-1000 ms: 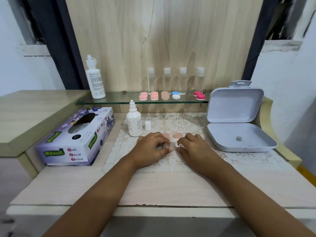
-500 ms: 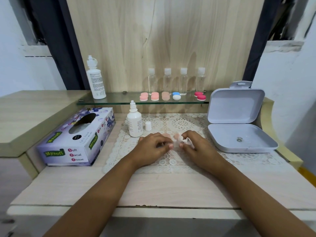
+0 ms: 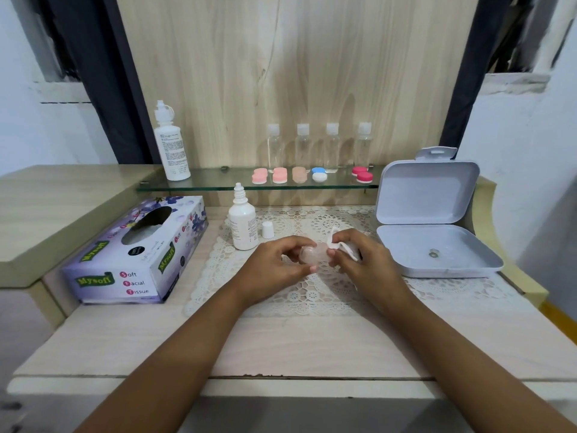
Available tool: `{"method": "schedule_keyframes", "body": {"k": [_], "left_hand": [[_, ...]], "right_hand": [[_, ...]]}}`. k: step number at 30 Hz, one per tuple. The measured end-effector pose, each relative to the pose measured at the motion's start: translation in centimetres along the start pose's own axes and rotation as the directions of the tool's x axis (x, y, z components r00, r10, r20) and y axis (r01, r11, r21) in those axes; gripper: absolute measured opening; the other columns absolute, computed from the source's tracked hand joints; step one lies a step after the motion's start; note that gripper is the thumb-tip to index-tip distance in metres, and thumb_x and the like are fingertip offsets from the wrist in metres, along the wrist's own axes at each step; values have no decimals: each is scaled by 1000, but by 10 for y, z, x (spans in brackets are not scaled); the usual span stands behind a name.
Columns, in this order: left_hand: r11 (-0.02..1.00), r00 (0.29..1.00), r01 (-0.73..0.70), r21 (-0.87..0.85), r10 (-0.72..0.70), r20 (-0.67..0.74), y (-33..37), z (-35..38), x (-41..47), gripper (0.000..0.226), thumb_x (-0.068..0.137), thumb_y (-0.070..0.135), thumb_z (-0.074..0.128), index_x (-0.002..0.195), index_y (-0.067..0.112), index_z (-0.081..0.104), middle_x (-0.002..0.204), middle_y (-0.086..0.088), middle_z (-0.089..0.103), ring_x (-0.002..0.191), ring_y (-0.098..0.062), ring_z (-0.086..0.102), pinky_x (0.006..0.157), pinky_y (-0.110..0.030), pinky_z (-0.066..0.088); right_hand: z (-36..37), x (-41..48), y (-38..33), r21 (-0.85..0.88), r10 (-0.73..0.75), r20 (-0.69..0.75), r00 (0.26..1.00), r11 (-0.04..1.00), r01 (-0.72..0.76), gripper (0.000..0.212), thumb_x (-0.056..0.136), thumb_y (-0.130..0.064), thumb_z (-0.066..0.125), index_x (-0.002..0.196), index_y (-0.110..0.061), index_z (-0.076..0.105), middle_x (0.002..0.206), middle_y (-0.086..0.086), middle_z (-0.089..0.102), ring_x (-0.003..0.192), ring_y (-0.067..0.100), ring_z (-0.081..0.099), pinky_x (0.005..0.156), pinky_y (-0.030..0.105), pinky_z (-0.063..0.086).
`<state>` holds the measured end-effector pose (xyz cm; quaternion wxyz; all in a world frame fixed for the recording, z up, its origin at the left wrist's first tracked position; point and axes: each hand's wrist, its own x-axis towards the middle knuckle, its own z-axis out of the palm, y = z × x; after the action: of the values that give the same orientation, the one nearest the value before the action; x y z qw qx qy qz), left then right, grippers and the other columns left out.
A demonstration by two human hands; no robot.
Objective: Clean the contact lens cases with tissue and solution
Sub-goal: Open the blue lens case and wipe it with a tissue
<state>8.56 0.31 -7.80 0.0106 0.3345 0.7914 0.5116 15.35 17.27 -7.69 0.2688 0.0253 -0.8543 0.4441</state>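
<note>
Over the lace mat (image 3: pixel 281 296), the left hand (image 3: pixel 276 268) pinches a pale contact lens case (image 3: pixel 312 254); the right hand (image 3: pixel 370 268) grips folded tissue (image 3: pixel 343 245) beside it. Likely the wiping step: next, press tissue into a well.

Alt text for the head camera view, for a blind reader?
Over a lace mat, the left hand holds a pale pink lens case while the right hand holds folded tissue by it. A tissue box and solution bottle stand left.
</note>
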Motion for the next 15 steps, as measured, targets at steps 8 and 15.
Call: {"method": "schedule_keyframes", "body": {"k": [8, 15], "left_hand": [[999, 1000, -14, -39, 14, -2, -1, -1, 1, 22, 79, 18, 73, 99, 27, 69, 80, 8, 67, 65, 6, 54, 65, -9, 43], [992, 999, 3, -123, 3, 48, -2, 0, 2, 21, 81, 14, 70, 102, 20, 70, 77, 3, 61, 70, -3, 53, 68, -16, 46]], "right_hand": [[2, -1, 4, 17, -83, 67, 994, 997, 82, 25, 88, -23, 60, 112, -25, 67, 103, -4, 68, 94, 5, 62, 83, 11, 44], [2, 0, 4, 102, -117, 1, 993, 988, 116, 20, 80, -6, 69, 89, -23, 73, 78, -15, 65, 69, -5, 60, 68, 13, 47]]}}
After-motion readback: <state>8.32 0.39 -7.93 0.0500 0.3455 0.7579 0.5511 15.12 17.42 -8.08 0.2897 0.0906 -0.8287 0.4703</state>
